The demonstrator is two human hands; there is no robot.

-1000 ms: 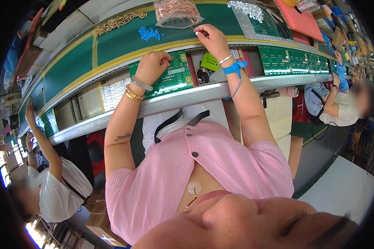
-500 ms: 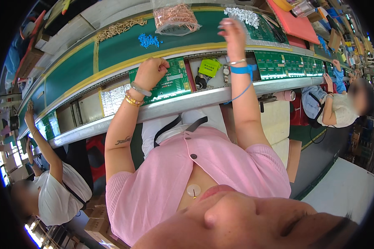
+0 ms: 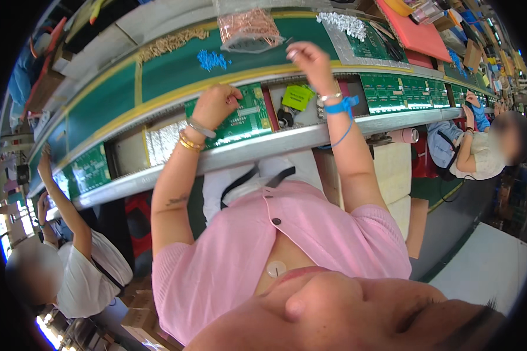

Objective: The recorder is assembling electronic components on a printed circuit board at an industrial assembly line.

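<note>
Upper centre of frame: bag (image 3: 250,30) lay on bench (image 3: 99,96); first heap (image 3: 212,59) to its left, second heap (image 3: 173,45) farther left, third heap (image 3: 348,26) at upper right. Centre: board (image 3: 255,120) sat behind rail (image 3: 263,147), left hand (image 3: 218,106) over its left part. Right hand (image 3: 310,61) was below and right of bag. Right of centre: row of boards (image 3: 404,92), also behind rail.
</note>
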